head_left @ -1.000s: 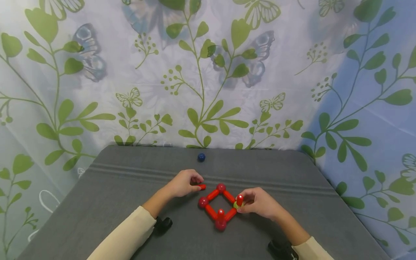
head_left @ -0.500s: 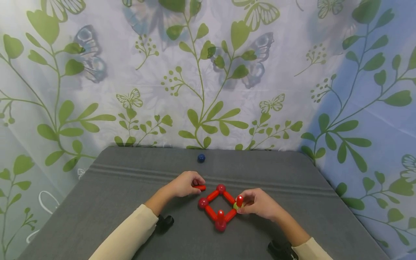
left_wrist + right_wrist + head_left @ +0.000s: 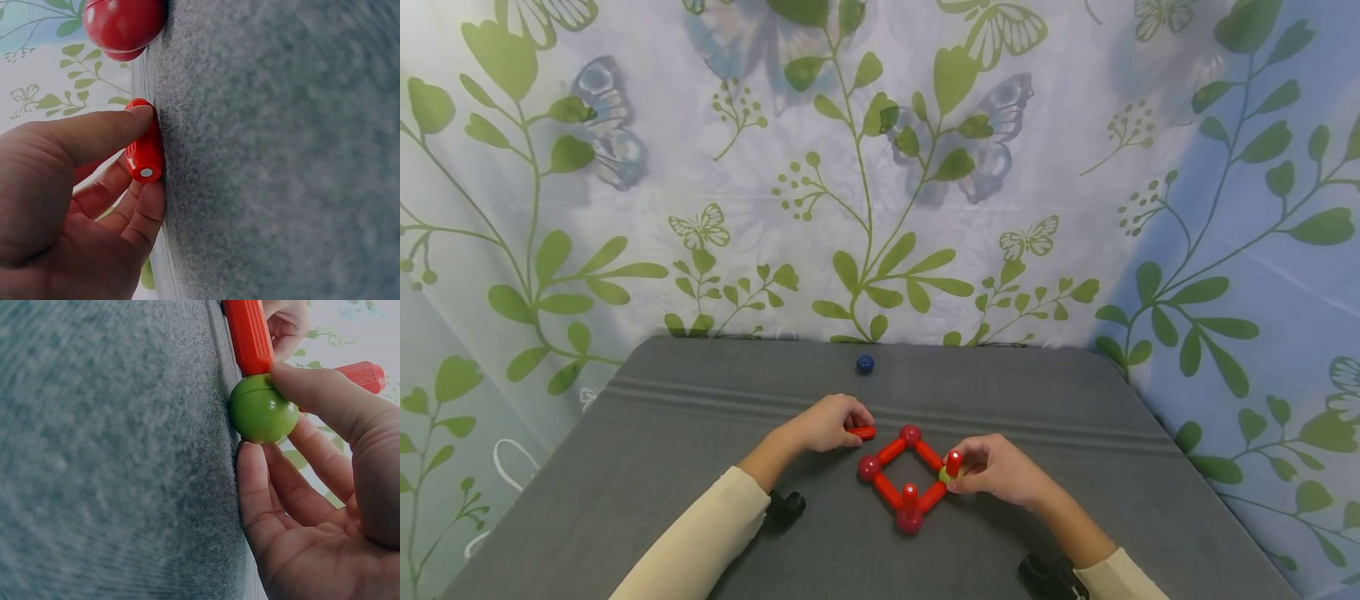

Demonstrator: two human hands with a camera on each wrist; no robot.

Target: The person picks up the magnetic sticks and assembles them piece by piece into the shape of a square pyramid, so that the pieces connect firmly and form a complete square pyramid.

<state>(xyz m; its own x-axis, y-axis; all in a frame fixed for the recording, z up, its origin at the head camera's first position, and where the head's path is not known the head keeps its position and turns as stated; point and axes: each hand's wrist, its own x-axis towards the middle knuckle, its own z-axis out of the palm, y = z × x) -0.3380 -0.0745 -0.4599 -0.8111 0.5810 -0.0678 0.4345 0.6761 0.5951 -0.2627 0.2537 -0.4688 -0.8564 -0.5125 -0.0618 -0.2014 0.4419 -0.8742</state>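
Left hand pinched a red ribbed plastic rod low at the grey fabric surface, near the red rod-and-ball diamond. Right hand held the diamond's glossy green ball, thumb against fingers. Steadying that ball while keeping rod ends uncovered seemed best. No readable writing showed.

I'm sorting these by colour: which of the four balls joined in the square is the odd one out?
The green ball, held by the right hand; the other three balls in the square are red.
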